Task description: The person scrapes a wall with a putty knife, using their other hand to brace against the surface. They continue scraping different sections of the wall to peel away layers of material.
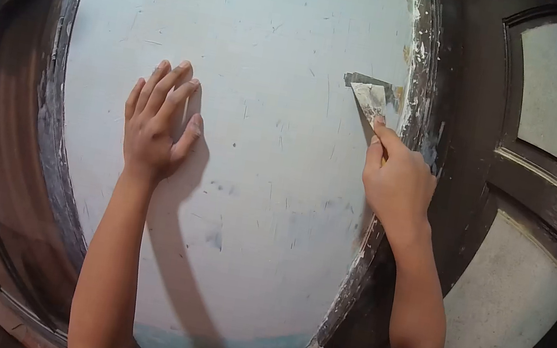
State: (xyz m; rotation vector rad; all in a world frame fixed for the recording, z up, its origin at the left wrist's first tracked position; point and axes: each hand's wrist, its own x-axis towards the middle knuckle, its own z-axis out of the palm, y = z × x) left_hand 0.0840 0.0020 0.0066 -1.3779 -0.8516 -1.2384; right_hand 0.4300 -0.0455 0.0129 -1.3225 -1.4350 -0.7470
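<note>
In front of me stands a pale, scratched wall panel (263,135) with grey smudges and a teal patch low down. My left hand (161,123) rests against its left half, fingers stretched upward and holding nothing. Gripped in my right hand (398,175) is a putty knife (369,99), its broad blade smeared with whitish material and angled up to the left. The blade's edge lies by a dark grey patch (362,80) near the panel's right border. Most of the handle is hidden in my fingers.
Dark trim (422,58) with flaking white paint borders the panel on the right, and worn grey trim (62,89) on the left. A dark brown door (479,126) with pale inset panels stands at right. Brown woodwork (15,132) fills the left side.
</note>
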